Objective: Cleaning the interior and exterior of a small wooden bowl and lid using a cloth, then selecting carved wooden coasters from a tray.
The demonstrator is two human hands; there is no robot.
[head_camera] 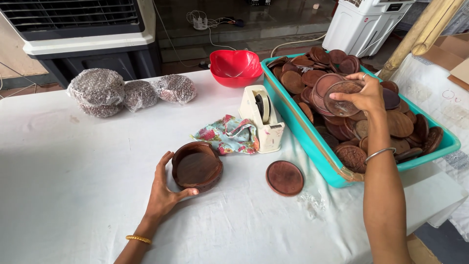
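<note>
My left hand (pixel 163 193) rests on the white table and cups the near side of a round dark wooden holder (pixel 197 167), thumb and fingers touching its wall. My right hand (pixel 364 95) is raised over a teal tray (pixel 312 142) and pinches a round brown wooden disc (pixel 342 96) by its edge. The tray is heaped with several similar wooden discs (pixel 351 132). One more wooden disc (pixel 285 178) lies flat on the table between the holder and the tray.
A cream tape dispenser (pixel 264 117) and a flowered cloth (pixel 229 134) sit behind the holder. A red bowl (pixel 236 67) stands farther back. Three bubble-wrapped bundles (pixel 124 92) lie at the back left. Air coolers (pixel 366 22) stand beyond the table.
</note>
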